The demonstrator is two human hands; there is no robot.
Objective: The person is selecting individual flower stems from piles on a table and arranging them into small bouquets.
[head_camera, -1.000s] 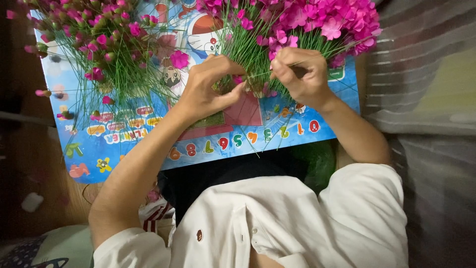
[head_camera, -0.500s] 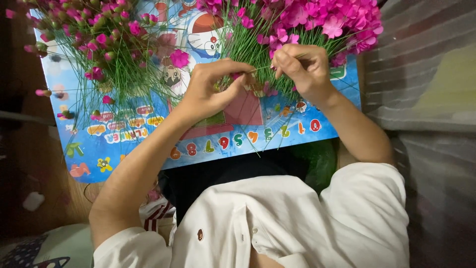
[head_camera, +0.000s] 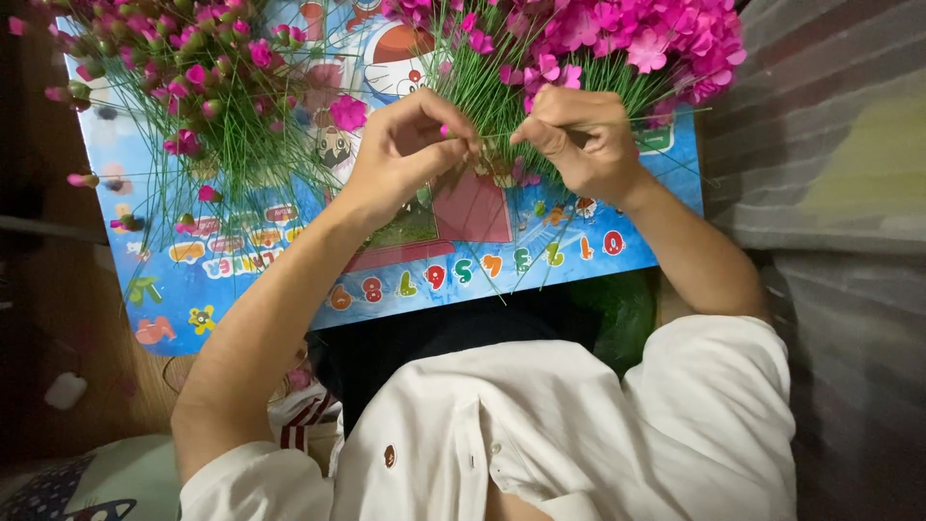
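Note:
My left hand (head_camera: 410,150) and my right hand (head_camera: 579,135) meet fingertip to fingertip over a blue cartoon board (head_camera: 463,265) with coloured numbers along its near edge. Both pinch a thin green wire stem (head_camera: 492,137) between them; a tiny pink bit shows at my left fingertips. Behind my right hand lies a bunch of open pink artificial flowers (head_camera: 637,39) on green stems. To the left of my left hand spreads a bunch of pink buds (head_camera: 193,87) on long thin green stems.
The board rests across my lap above a white shirt (head_camera: 540,444). A striped grey fabric (head_camera: 830,193) fills the right side. Dark wooden floor (head_camera: 58,318) and a patterned cushion (head_camera: 87,482) are at the left.
My hands have drawn closer together, and the fingertips now touch around the stem. The flower bunches have stayed in place.

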